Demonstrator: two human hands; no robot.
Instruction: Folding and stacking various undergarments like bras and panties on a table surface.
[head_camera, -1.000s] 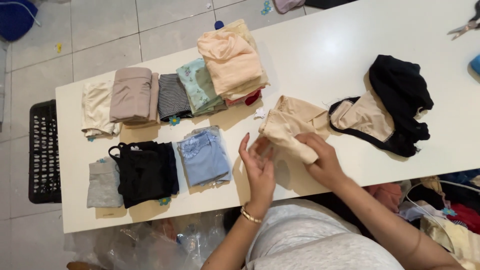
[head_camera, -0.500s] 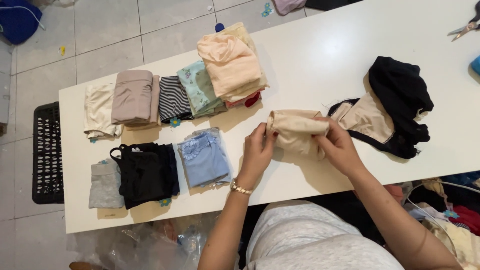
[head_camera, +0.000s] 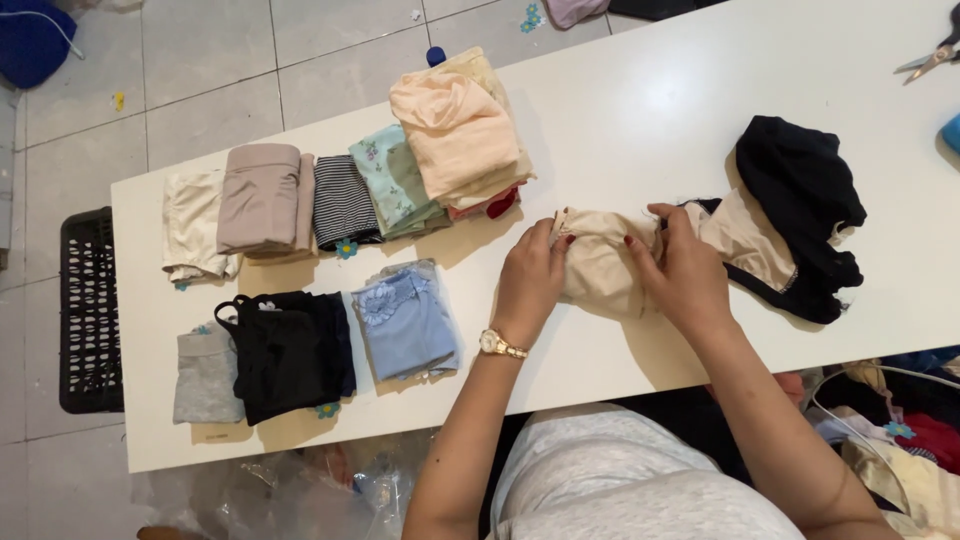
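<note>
A small beige garment (head_camera: 598, 262) lies bunched on the white table (head_camera: 640, 110), and both hands grip it. My left hand (head_camera: 532, 280) pinches its left edge; a gold watch sits on that wrist. My right hand (head_camera: 682, 268) presses and holds its right edge. Just right of the hands lies an unfolded heap: a beige and black garment (head_camera: 745, 240) under a black one (head_camera: 800, 180). Left of my left hand sits a folded light blue garment (head_camera: 407, 320).
Folded stacks line the table's left half: peach (head_camera: 455, 125), green floral (head_camera: 392, 180), striped (head_camera: 340, 200), taupe (head_camera: 262, 195), cream (head_camera: 190, 225), black (head_camera: 290, 345), grey (head_camera: 205, 375). Scissors (head_camera: 930, 55) lie far right. A black crate (head_camera: 88, 310) stands on the floor; loose clothes (head_camera: 900, 430) sit lower right.
My hands lifted the beige garment, folded it smaller and moved it up and right. Both now press it on the table beside the unfolded heap.
</note>
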